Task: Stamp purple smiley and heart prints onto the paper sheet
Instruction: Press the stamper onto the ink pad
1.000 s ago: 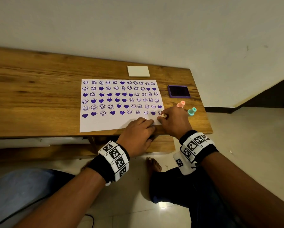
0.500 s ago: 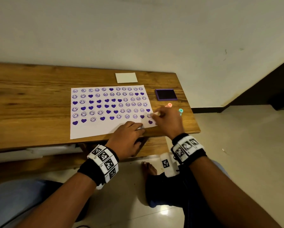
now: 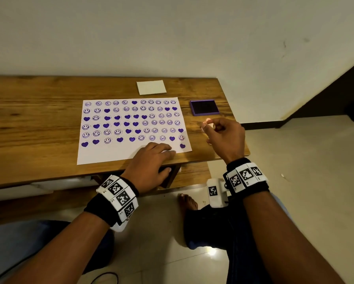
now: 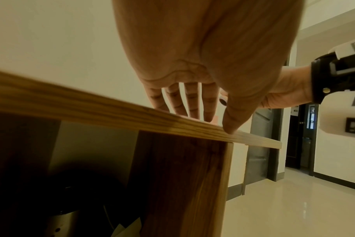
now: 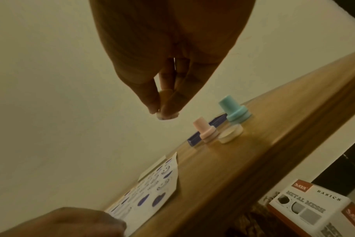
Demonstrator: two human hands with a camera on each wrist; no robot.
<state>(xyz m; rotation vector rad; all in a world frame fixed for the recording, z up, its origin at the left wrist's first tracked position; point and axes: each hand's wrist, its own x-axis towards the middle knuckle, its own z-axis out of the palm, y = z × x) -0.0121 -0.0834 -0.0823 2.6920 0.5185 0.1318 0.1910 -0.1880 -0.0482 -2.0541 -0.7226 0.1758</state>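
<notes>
Plain pale wall backs a wooden table point(image 3: 38, 119) where the paper sheet point(image 3: 110, 154) lies flat, covered in rows of purple smileys and hearts. At its 6 o'clock edge the left hand point(image 3: 149, 162) rests palm down, fingers straight and spread on the paper, thumb at the table's front edge. At 3 o'clock from the sheet the right hand point(image 3: 225, 136) hangs raised above the wood, wrist bent down, thumb and fingertips pinching a small pale stamp point(image 5: 167, 116) with its face downward. Toward 1 o'clock of the sheet sits the purple ink pad point(image 3: 204, 107). Near it stand a pink stamp point(image 5: 206, 131) and a teal stamp point(image 5: 234, 110) upright, a white cap point(image 5: 230, 133) just beside them. A white card point(image 3: 151, 87) lies at 12 o'clock.
</notes>
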